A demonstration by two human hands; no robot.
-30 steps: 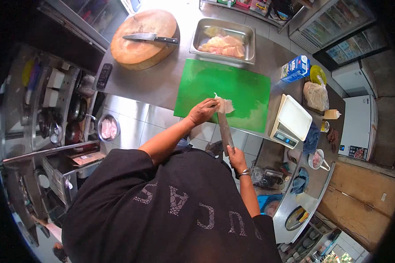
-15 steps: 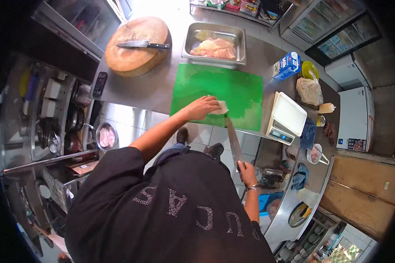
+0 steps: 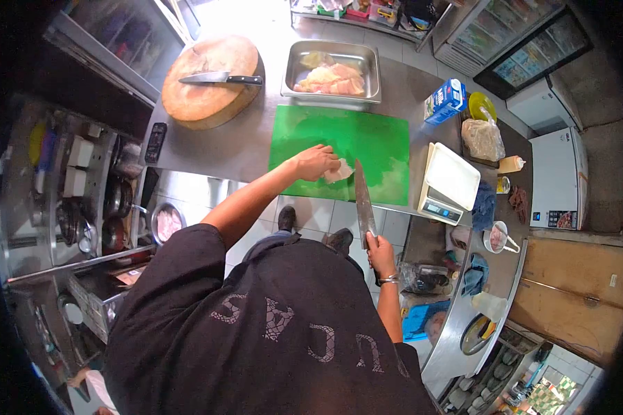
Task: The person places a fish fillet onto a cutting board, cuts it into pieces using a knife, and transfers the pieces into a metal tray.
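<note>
My left hand (image 3: 316, 163) rests over the green cutting board (image 3: 384, 131), its fingers curled on a small pale piece of raw chicken (image 3: 340, 171). Some of that piece is hidden under the fingertips. In my right hand (image 3: 381, 254) is the handle of a long chef's knife (image 3: 364, 204). Its blade points away from me, with the tip part over the board just right of the chicken piece. I cannot tell whether the blade touches the board.
Behind the board stands a steel pan (image 3: 376, 76) of raw chicken. A round wooden block (image 3: 194, 93) with another knife (image 3: 239, 79) is at left. A kitchen scale (image 3: 452, 180), milk carton (image 3: 444, 102) and bagged food (image 3: 483, 140) stand at right. A bowl of meat (image 3: 167, 223) sits lower left.
My right hand has pushed the knife forward, so more of its blade lies over the board. My left hand, with the chicken piece, has shifted slightly forward and left.
</note>
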